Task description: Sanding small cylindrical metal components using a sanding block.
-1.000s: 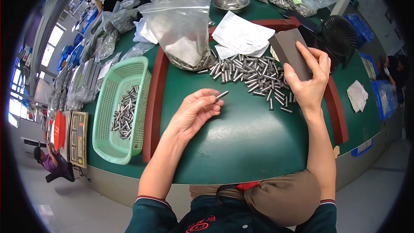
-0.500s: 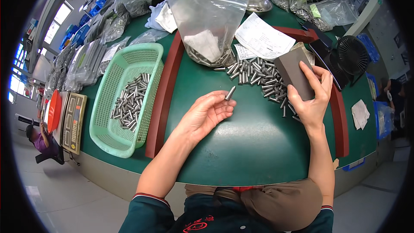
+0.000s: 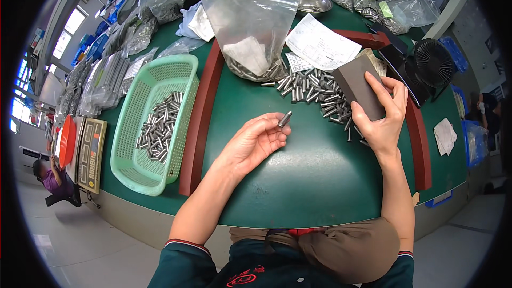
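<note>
Over the green tabletop, my left hand [image 3: 256, 141] pinches a metal pin [image 3: 285, 119] between thumb and fingers, its tapered end pointing up and away. My right hand [image 3: 385, 111] grips a dark grey rectangular block [image 3: 360, 86], thumb on the near side and fingers over the far side. Beyond and partly beneath the block lies a loose pile of similar metal pins [image 3: 316, 89]. Left of my left forearm, a light green perforated plastic basket [image 3: 124, 152] contains many more pins [image 3: 160, 128].
Dark red wooden rails [image 3: 200, 128] border the work area. A clear plastic bag of pins [image 3: 248, 26] stands at the back beside printed sheets [image 3: 322, 42]. A scale [image 3: 92, 154] sits far left, a black fan [image 3: 433, 63] at right. A metal bowl [image 3: 314, 3] is behind.
The pin in my left hand tilts slightly differently. My right hand and the block have shifted a little to the left with the whole view; both grips stay the same.
</note>
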The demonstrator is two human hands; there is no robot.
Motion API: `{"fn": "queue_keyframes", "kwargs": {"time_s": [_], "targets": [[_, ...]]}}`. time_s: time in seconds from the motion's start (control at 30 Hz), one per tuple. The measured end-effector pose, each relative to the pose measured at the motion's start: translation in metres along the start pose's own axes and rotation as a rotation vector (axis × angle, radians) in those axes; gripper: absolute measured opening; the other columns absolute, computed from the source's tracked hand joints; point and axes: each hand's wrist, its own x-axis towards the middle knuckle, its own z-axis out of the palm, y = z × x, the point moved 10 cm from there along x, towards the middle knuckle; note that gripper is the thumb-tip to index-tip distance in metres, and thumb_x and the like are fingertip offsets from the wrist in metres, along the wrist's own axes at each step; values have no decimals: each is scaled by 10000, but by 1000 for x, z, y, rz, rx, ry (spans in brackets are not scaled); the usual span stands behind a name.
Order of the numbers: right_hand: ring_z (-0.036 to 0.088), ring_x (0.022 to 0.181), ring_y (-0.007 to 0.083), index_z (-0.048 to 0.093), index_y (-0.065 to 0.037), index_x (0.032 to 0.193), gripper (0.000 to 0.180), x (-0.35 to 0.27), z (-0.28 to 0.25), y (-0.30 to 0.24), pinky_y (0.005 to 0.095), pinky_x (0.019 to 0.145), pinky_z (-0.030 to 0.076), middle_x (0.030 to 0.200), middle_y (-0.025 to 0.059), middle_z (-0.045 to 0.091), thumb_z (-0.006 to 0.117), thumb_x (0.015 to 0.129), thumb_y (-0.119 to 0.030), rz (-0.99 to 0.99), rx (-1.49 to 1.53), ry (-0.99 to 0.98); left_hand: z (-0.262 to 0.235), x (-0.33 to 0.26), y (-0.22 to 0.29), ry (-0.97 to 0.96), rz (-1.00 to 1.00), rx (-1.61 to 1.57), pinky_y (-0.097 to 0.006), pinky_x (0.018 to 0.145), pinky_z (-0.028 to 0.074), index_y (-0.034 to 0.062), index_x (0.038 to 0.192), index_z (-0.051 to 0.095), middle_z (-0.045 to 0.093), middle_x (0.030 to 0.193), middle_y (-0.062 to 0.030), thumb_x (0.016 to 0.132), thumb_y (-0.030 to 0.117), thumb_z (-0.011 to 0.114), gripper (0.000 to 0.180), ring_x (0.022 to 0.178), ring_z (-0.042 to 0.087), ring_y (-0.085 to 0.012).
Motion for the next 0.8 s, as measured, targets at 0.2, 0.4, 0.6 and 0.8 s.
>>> {"fn": "queue_keyframes", "kwargs": {"time_s": [0.2,0.4,0.6,0.8], "targets": [[515,990,271,703,-69,1144,539,1,0,-1,388,893,433,1034,132,553,740,611,-145,1,5,11,6,0,1,-36,-2,28,-300,778,551,-42,1102,590,658,931,-139,927,83,585,216,814,628,-167],[517,972,282,705,-109,1136,577,0,0,3,401,846,417,1030,125,549,783,570,-186,-9,10,31,12,0,3,-76,25,31,-294,762,538,-55,1076,595,636,902,-119,923,70,577,199,812,617,-162],[518,964,281,708,-109,1130,573,0,-2,2,401,846,416,1024,125,547,785,568,-190,-12,8,40,14,-1,1,-102,10,4,-288,750,529,-52,1053,603,621,883,-107,920,66,572,180,802,599,-154],[519,959,279,707,-109,1131,574,0,-1,5,400,829,417,1015,127,546,784,569,-191,-7,12,38,12,0,0,-86,4,24,-287,748,530,-50,1052,604,627,882,-107,920,69,573,181,786,598,-148]]}}
